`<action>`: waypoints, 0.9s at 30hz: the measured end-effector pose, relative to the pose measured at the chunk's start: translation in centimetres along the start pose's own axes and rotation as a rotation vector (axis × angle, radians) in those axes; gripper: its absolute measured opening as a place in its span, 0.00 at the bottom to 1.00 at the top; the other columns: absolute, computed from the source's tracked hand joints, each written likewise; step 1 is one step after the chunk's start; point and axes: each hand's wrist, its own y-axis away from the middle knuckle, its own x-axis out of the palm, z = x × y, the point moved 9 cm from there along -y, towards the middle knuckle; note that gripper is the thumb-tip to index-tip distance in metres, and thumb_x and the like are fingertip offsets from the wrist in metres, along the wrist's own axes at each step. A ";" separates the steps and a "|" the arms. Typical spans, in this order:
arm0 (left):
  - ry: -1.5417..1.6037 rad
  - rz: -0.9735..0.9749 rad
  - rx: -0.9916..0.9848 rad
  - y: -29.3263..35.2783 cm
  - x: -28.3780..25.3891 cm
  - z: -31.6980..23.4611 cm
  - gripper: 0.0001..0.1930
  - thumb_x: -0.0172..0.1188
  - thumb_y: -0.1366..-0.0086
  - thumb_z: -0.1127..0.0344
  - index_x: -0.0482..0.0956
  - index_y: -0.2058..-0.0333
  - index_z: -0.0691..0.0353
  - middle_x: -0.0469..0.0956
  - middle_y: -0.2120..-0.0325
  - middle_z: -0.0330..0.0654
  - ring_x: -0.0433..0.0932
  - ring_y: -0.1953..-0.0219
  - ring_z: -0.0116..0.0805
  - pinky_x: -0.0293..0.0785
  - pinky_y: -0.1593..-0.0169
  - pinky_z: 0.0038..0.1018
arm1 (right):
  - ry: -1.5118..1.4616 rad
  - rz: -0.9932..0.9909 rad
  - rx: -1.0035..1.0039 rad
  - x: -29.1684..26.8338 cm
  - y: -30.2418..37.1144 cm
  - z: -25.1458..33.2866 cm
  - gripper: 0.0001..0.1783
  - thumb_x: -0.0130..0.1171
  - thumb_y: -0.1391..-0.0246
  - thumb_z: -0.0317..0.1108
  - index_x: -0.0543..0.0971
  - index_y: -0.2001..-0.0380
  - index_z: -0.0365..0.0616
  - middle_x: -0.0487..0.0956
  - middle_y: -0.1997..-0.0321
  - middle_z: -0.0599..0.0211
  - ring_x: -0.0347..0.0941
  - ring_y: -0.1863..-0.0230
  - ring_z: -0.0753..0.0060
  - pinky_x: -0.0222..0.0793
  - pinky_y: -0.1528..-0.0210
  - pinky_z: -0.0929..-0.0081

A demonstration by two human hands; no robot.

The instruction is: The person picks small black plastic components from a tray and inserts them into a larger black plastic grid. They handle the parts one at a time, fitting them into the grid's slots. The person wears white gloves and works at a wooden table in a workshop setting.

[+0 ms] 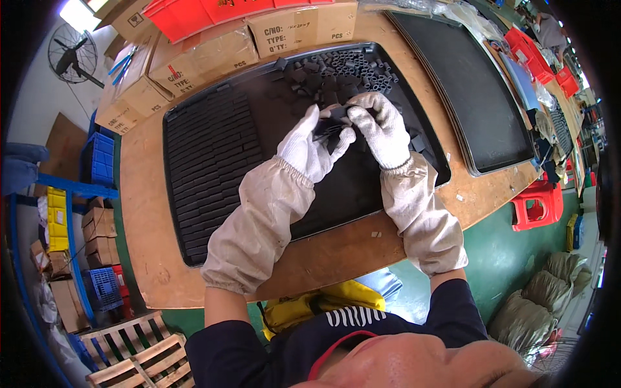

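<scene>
Both my hands wear white knit gloves and meet above a large black tray (pixel 336 210). In my left hand (pixel 303 150), thumb and fingers curl around several thin, flat black pieces (pixel 328 128). My right hand (pixel 385 134) pinches at the upper end of these pieces; its fingertips partly hide what they grip. Neat, close-set rows of black rectangular pieces (pixel 210 161) fill the tray's left part. Loose black pieces (pixel 317 83) lie heaped at the tray's far side, beside many short black tubes (pixel 372 70).
Cardboard boxes (pixel 200 61) line the table's far edge, with a red bin (pixel 220 14) on top. To the right, more dark trays (pixel 479 97) lie stacked on the wooden table (pixel 152 258). A red stool (pixel 538 205) stands on the floor beyond the table's right edge.
</scene>
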 end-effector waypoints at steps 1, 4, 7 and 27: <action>0.047 -0.002 -0.020 0.0 0.1 0.0 0.19 0.45 0.23 0.57 0.74 0.53 0.69 0.78 0.61 0.54 0.80 0.61 0.48 0.84 0.56 0.39 | -0.012 0.007 0.011 0.0 0.1 0.0 0.10 0.61 0.40 0.31 0.78 0.58 0.37 0.81 0.68 0.66 0.77 0.66 0.79 0.74 0.60 0.77; 0.104 -0.009 0.025 0.1 -1.1 -1.0 0.22 0.45 0.23 0.54 0.72 0.51 0.71 0.78 0.56 0.58 0.82 0.59 0.45 0.85 0.55 0.37 | -0.185 -0.011 0.000 0.8 0.4 1.9 0.12 0.60 0.38 0.32 0.76 0.55 0.37 0.80 0.69 0.67 0.75 0.71 0.81 0.72 0.67 0.81; 0.074 0.017 0.083 -0.5 -1.4 -1.5 0.23 0.46 0.24 0.52 0.72 0.51 0.71 0.78 0.55 0.57 0.82 0.58 0.46 0.85 0.55 0.39 | -0.373 0.357 0.221 2.8 1.4 3.0 0.12 0.60 0.37 0.35 0.75 0.56 0.38 0.80 0.70 0.69 0.71 0.78 0.85 0.66 0.76 0.85; 0.067 -0.131 0.130 0.3 -0.6 -1.7 0.18 0.60 0.31 0.54 0.76 0.57 0.66 0.77 0.66 0.47 0.80 0.60 0.42 0.84 0.54 0.41 | -0.398 0.005 0.200 0.1 0.3 -0.6 0.10 0.55 0.33 0.37 0.74 0.58 0.40 0.77 0.73 0.70 0.70 0.78 0.82 0.66 0.74 0.83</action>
